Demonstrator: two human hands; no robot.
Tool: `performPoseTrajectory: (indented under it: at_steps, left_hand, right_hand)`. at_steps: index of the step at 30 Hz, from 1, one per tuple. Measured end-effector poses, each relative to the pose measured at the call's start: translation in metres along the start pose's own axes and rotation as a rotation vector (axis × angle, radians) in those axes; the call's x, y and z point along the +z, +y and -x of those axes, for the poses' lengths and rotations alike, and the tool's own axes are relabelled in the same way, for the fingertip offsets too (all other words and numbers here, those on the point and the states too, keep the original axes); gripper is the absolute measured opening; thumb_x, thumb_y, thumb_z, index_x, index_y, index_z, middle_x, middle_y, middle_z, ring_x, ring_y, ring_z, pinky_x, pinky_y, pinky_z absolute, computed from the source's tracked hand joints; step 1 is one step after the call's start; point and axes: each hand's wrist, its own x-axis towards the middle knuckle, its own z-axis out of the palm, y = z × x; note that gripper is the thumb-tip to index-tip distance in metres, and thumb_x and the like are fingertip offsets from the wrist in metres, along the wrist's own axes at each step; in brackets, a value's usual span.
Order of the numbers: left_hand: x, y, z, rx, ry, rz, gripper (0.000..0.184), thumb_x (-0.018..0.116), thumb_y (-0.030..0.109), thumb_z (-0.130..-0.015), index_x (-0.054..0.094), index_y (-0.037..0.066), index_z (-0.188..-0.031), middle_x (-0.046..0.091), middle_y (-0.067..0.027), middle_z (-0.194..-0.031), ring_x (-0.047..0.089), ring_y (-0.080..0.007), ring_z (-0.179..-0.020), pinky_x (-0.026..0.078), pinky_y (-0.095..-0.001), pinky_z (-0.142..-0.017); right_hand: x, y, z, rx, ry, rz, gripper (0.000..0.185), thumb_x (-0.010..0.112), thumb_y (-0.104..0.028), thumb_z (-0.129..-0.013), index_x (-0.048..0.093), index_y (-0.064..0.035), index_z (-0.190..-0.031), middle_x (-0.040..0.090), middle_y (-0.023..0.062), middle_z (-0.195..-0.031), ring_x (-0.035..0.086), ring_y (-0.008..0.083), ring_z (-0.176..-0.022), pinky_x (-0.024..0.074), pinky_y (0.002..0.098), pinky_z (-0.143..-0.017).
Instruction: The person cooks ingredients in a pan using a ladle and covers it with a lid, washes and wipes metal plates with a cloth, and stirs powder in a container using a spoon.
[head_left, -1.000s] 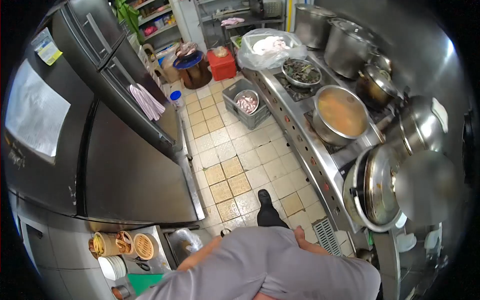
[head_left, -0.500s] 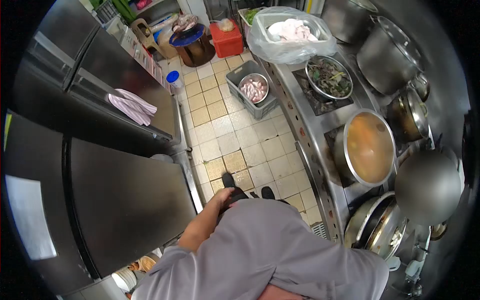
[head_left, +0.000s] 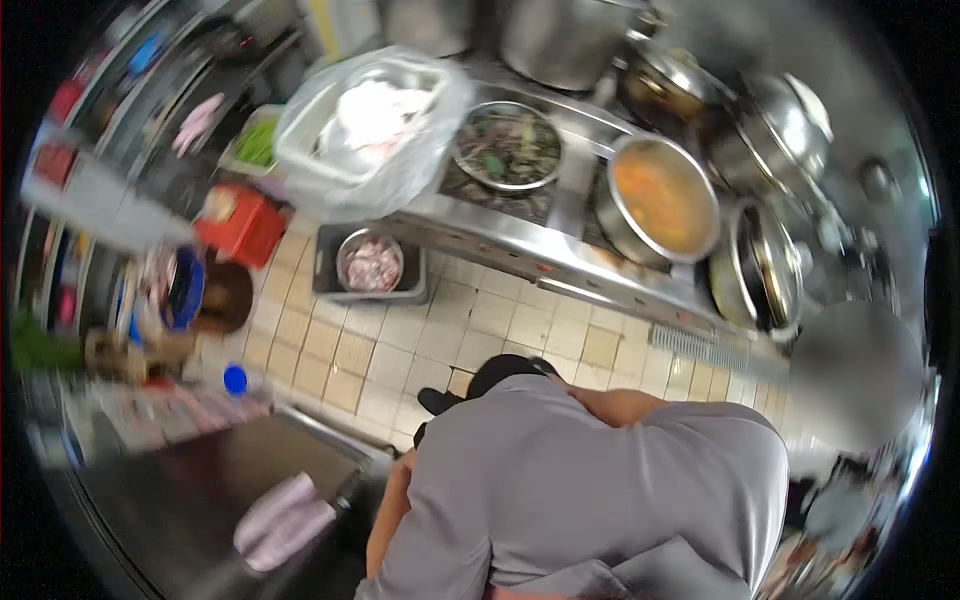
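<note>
Tiled floor (head_left: 490,312); arms (head_left: 622,406) low beside torso (head_left: 620,480)

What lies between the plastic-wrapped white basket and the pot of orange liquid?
A metal bowl of dark leaves on the stove, in the head view.

On my remote feed I see cream and tan floor tiles (head_left: 490,315) across the middle, a drain grate (head_left: 690,346) right of centre, a steel cooking surface (head_left: 574,205) at upper centre, blurred shelves (head_left: 118,92) at upper left, a grey wall (head_left: 845,70) at upper right.
</note>
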Motion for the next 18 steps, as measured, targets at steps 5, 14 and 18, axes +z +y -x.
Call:
performPoseTrajectory:
  at_steps: [5, 14, 18]
  left_hand:
    - [-0.112, 0.076, -0.044, 0.011, -0.134, 0.314, 0.036, 0.058, 0.018, -0.102, 0.058, 0.000, -0.134, 0.065, -0.0153, -0.129, 0.062, -0.0175, -0.119, 0.053, -0.0313, -0.096]
    - [-0.093, -0.190, -0.400, -0.238, -0.570, -0.376, 0.038, 0.066, 0.027, -0.096, 0.066, 0.001, -0.124, 0.066, -0.0200, -0.128, 0.065, -0.0223, -0.114, 0.055, -0.0403, -0.090]
    - [-0.174, -0.032, -0.408, -0.824, -0.344, 0.472, 0.035, 0.058, 0.030, -0.097, 0.070, 0.003, -0.117, 0.074, -0.0135, -0.107, 0.069, -0.0271, -0.099, 0.055, -0.0446, -0.084]
  right_hand:
    - [0.029, -0.084, -0.004, 0.048, -0.026, -0.239, 0.035, 0.068, -0.029, -0.087, 0.074, -0.0015, -0.109, 0.072, 0.0226, -0.112, 0.070, 0.0362, -0.104, 0.0553, 0.0472, -0.085]
    - [-0.010, -0.281, -0.094, -0.067, 0.184, 0.085, 0.024, 0.068, -0.024, -0.086, 0.078, -0.0057, -0.097, 0.073, 0.0241, -0.106, 0.073, 0.0344, -0.096, 0.0567, 0.0469, -0.080]
    - [-0.034, -0.371, -0.142, 0.134, -0.132, -0.864, 0.037, 0.063, -0.034, -0.096, 0.073, -0.0070, -0.119, 0.072, 0.0122, -0.120, 0.068, 0.0263, -0.105, 0.0525, 0.0425, -0.092]
